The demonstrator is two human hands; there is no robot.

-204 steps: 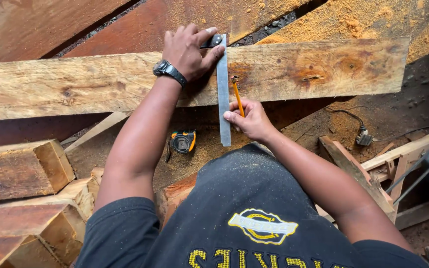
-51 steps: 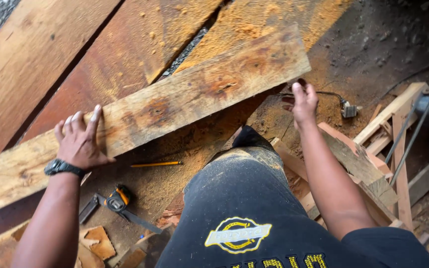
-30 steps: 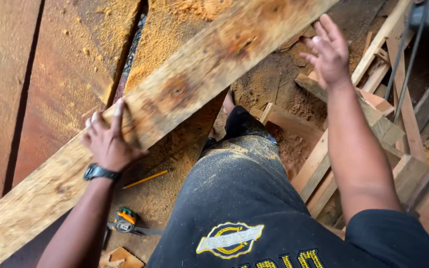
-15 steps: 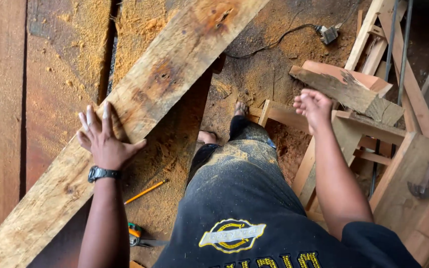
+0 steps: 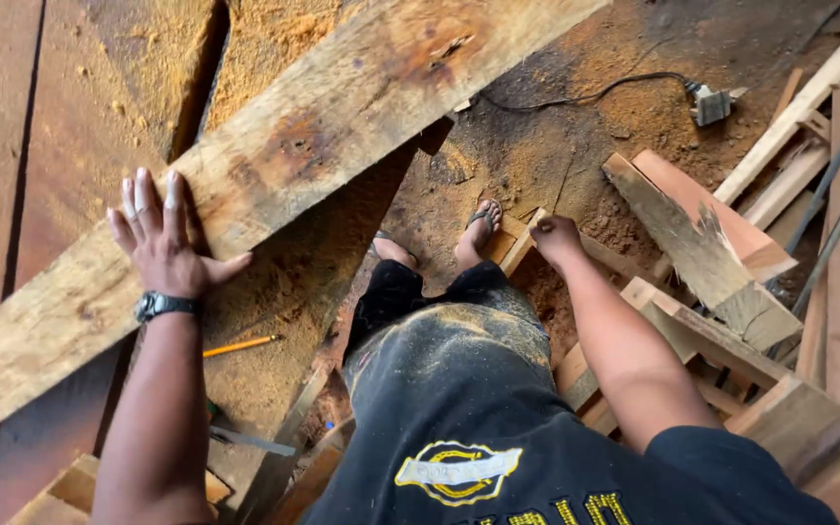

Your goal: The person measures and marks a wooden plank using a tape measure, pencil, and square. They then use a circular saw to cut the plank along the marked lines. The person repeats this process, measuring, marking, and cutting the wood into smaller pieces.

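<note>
Left hand: we are pressing our left hand [image 5: 165, 243] flat, fingers spread wide, on the near edge of the long weathered plank [image 5: 274, 185], gripping nothing.
Right hand: we are lowering our right hand [image 5: 556, 236] loosely curled and empty beside our knee, touching no tool that we can see.
Plank: it is lying slantwise across the reddish boards [image 5: 12, 146], running from lower left to upper right, its far end jutting over the sawdust-covered floor [image 5: 556, 146].
What has changed: over the last seconds the plank has been swinging from nearly level to steeply diagonal while our left palm has been staying on it; the right hand, lifted and open a moment ago, has been dropping.
What that means: we are judging that the board is being repositioned, not marked or cut, at this moment.
Nearby: a yellow pencil [image 5: 238, 345] is lying just beside our left forearm; a plug on a black cord [image 5: 710, 102] is resting well apart, near the stacked offcuts [image 5: 712, 243].
</note>
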